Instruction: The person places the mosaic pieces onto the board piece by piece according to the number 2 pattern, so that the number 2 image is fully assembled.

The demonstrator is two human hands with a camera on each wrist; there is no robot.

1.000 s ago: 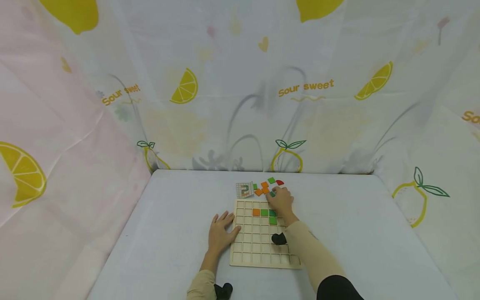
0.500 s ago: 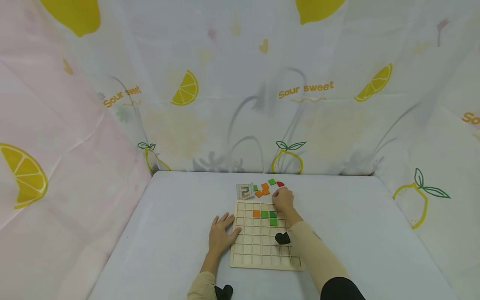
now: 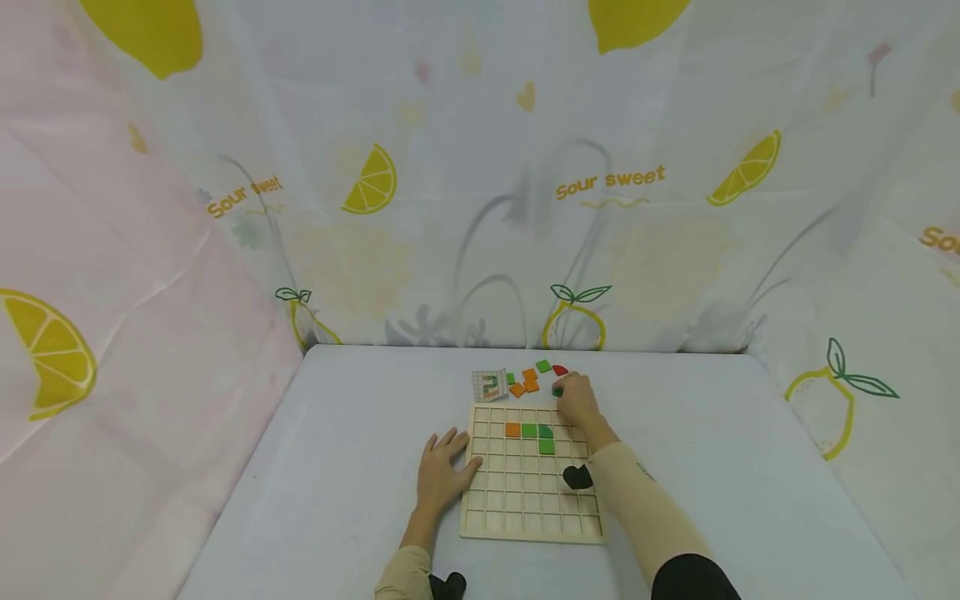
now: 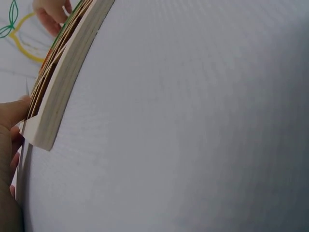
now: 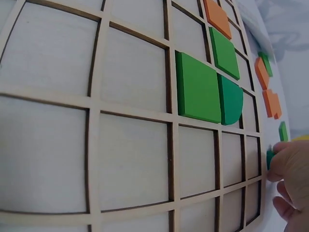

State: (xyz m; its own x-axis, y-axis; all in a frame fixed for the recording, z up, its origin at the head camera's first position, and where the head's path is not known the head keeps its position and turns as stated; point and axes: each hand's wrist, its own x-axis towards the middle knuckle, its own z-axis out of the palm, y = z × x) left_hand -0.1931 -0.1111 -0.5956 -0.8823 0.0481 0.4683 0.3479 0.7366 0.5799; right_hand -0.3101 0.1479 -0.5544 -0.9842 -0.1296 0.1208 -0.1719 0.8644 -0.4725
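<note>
My right hand is just beyond the far right part of the wooden grid board. It pinches a dark green tile between thumb and fingertips, low over the table. On the board sit an orange square, a green square, a dark green tile with one rounded corner, and another green square below it. My left hand lies at the board's left edge, fingers spread, with the thumb over the rim.
Behind the board lie several loose tiles: orange squares, a green square and a red rounded piece. A small pattern card lies to their left. A printed cloth hangs behind the white table.
My right hand has shifted right, away from the orange tiles, taking the dark green tile with it. My left hand has stayed at the board's edge.
</note>
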